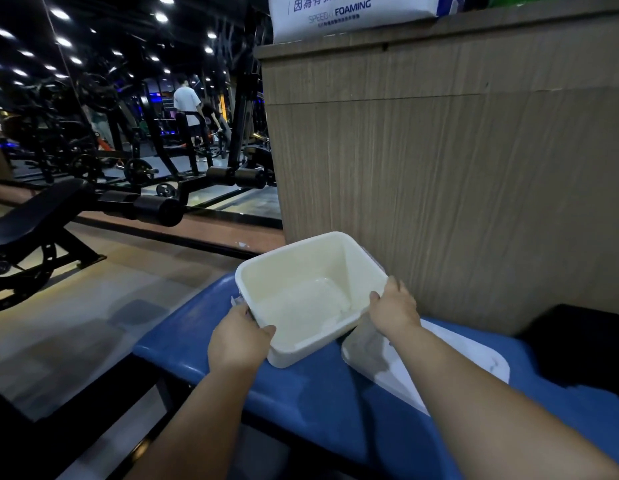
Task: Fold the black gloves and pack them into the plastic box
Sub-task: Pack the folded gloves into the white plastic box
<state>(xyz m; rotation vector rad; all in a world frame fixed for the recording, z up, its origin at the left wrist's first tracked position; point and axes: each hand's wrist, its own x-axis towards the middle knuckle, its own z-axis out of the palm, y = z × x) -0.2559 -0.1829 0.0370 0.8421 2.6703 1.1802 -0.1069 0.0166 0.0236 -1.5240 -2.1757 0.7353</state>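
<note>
Glossy cream plastic box (335,252), smooth blue bench (318,403)

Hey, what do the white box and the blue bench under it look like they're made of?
The box looks like thin plastic, cream-white and smooth: light glows through its walls and the floor shines. The bench looks like blue vinyl or leatherette padding, going by its rounded edge and soft sheen, though the look leaves that open.

Two bare forearms, no sleeves showing up to the frame edge, left hand (237,336) and right hand (394,308) ungloved, wrists plain, short fingers, knuckles rounded, nails too small to tell
</note>
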